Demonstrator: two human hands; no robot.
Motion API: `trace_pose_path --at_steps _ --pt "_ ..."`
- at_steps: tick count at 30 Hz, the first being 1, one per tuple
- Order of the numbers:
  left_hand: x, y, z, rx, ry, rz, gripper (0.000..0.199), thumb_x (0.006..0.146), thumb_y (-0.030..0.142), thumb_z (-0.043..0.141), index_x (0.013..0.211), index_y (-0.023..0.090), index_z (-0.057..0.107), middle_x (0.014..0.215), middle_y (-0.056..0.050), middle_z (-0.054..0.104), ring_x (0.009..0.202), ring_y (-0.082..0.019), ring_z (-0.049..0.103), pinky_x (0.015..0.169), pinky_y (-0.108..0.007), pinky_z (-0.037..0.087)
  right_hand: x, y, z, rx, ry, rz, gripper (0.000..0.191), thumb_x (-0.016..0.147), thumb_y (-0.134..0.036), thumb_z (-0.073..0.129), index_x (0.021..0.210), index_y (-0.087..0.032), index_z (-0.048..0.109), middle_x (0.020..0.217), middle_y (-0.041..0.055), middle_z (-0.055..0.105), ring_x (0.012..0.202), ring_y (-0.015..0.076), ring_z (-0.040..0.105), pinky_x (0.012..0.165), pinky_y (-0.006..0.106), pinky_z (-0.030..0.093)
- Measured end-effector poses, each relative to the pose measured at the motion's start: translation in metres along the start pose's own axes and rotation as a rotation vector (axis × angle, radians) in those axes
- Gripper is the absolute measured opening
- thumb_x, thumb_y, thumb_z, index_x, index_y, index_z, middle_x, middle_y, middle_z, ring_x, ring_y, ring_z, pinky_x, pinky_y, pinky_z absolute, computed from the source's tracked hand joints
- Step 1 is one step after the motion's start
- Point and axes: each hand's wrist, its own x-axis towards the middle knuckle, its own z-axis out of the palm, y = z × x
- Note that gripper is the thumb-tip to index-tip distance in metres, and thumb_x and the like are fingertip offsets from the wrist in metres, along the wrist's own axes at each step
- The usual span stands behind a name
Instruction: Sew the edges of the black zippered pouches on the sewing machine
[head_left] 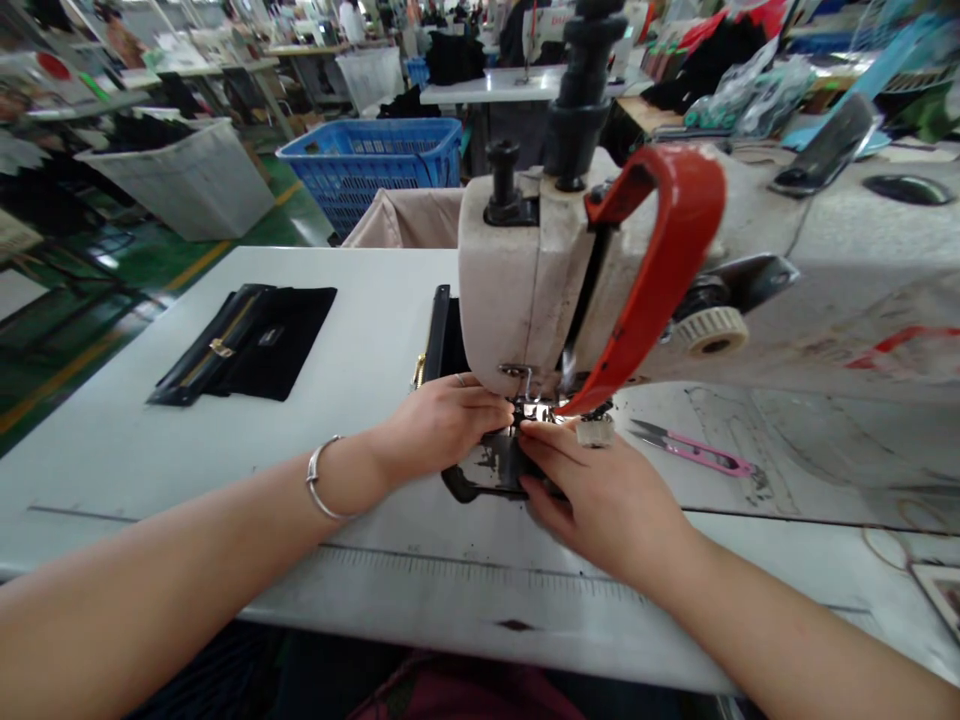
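A white sewing machine (pixel 510 270) with a red curved guard (pixel 675 250) stands over the white table. My left hand (pixel 450 420), a bangle on its wrist, presses with fingers together beside the needle area, at a black piece (pixel 446 335) with a gold zipper that runs behind the machine head. My right hand (pixel 592 480) lies right of the needle, fingers close together on dark material at the machine's base. Both hands' fingertips nearly meet under the presser foot. What exactly they pinch is hidden.
A black fabric piece with a gold clasp (pixel 277 340) lies on the table's left. Pink-handled thread snips (pixel 697 450) rest right of my right hand. Behind the table are a blue basket (pixel 375 150), a fabric-lined bin (pixel 412 215) and a white bin (pixel 187 180).
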Motion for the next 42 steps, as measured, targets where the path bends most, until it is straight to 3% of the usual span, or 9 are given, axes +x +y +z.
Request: trace_pose_path --at_steps 4,16,25,30,34,37,42 --pt "-0.001 -0.007 0.005 0.019 -0.042 -0.084 0.021 0.095 0.014 0.05 0.103 0.019 0.068 0.105 -0.003 0.072 0.101 -0.017 0.066 0.096 -0.032 0.053 0.001 0.001 0.003 0.024 0.033 -0.016 0.027 0.092 -0.024 0.05 0.111 -0.012 0.066 0.113 0.0112 0.068 0.099 0.0265 0.062 0.085 0.045 0.052" --pt "-0.002 -0.008 0.006 0.007 -0.01 -0.118 0.021 0.095 0.018 0.051 0.099 0.023 0.072 0.095 0.0 0.074 0.089 -0.017 0.068 0.084 -0.031 0.055 0.006 0.001 0.002 0.073 0.027 0.005 0.024 0.094 -0.024 0.05 0.104 -0.014 0.069 0.105 0.0109 0.07 0.1 0.0257 0.062 0.089 0.044 0.051" --pt "-0.003 -0.01 0.009 0.039 -0.003 -0.1 0.023 0.095 0.016 0.05 0.1 0.021 0.072 0.097 -0.001 0.074 0.093 -0.018 0.068 0.089 -0.033 0.054 0.005 0.0 0.002 0.04 0.003 0.009 0.025 0.093 -0.025 0.051 0.106 -0.014 0.068 0.109 0.0102 0.069 0.101 0.027 0.062 0.088 0.046 0.051" --pt "0.007 0.011 -0.007 0.043 -0.076 -0.187 0.024 0.092 0.011 0.05 0.101 0.018 0.071 0.101 -0.005 0.073 0.095 -0.02 0.067 0.091 -0.036 0.053 0.005 0.001 0.001 0.073 0.054 -0.025 0.022 0.094 -0.022 0.051 0.104 -0.015 0.069 0.105 0.009 0.071 0.099 0.0246 0.063 0.086 0.043 0.051" --pt "0.011 0.036 -0.029 -0.065 -0.21 -0.3 0.021 0.093 0.016 0.051 0.101 0.015 0.07 0.101 -0.005 0.071 0.094 -0.019 0.066 0.089 -0.033 0.055 0.001 0.004 0.0 0.077 0.108 -0.061 0.021 0.094 -0.018 0.053 0.108 -0.016 0.068 0.103 0.0072 0.072 0.092 0.0212 0.065 0.081 0.039 0.051" --pt "0.005 0.045 -0.033 -0.079 -0.281 -0.232 0.024 0.095 0.017 0.048 0.108 0.015 0.068 0.113 -0.007 0.069 0.105 -0.021 0.063 0.096 -0.038 0.053 -0.002 0.006 0.0 0.043 0.076 -0.088 0.025 0.091 -0.014 0.054 0.114 -0.016 0.066 0.108 0.0068 0.071 0.093 0.0222 0.065 0.079 0.04 0.05" --pt "-0.012 0.047 -0.022 -0.023 -0.224 -0.153 0.032 0.097 0.012 0.041 0.124 0.01 0.059 0.128 -0.012 0.061 0.123 -0.021 0.053 0.108 -0.04 0.047 -0.003 0.002 -0.004 0.038 0.054 -0.121 0.026 0.086 -0.01 0.054 0.107 -0.016 0.069 0.11 0.0063 0.071 0.092 0.023 0.065 0.076 0.039 0.049"
